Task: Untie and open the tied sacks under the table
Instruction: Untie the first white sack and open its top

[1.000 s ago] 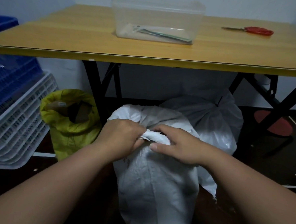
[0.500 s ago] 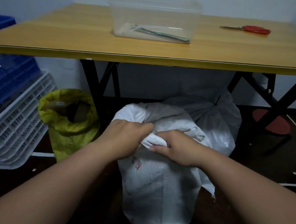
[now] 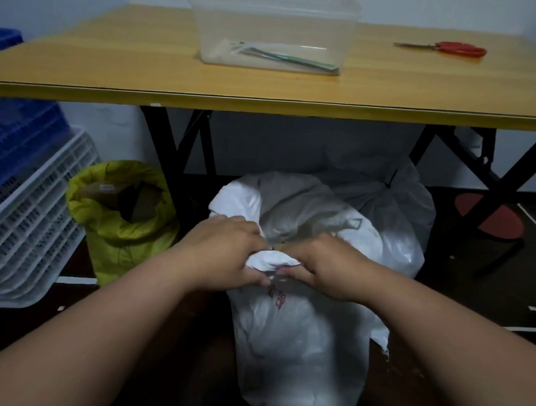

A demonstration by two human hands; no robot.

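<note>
White woven sack (image 3: pixel 297 347) standing on the floor at lower centre of the frame, below the near edge of the bench (image 3: pixel 111 65); its bunched neck (image 3: pixel 272 260) is grasped from either side by the left hand (image 3: pixel 225 250) and right hand (image 3: pixel 325 267), fingers curled round the fabric. Directly behind it, a second white sack (image 3: pixel 395 218), its top gathered shut; at left, an open yellow sack (image 3: pixel 115 230) beside stacked white crates (image 3: pixel 27 224). On the bench, a clear tub (image 3: pixel 272 32) and red scissors (image 3: pixel 455 48).

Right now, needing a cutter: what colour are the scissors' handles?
Red; the scissors show best in the head view.
</note>
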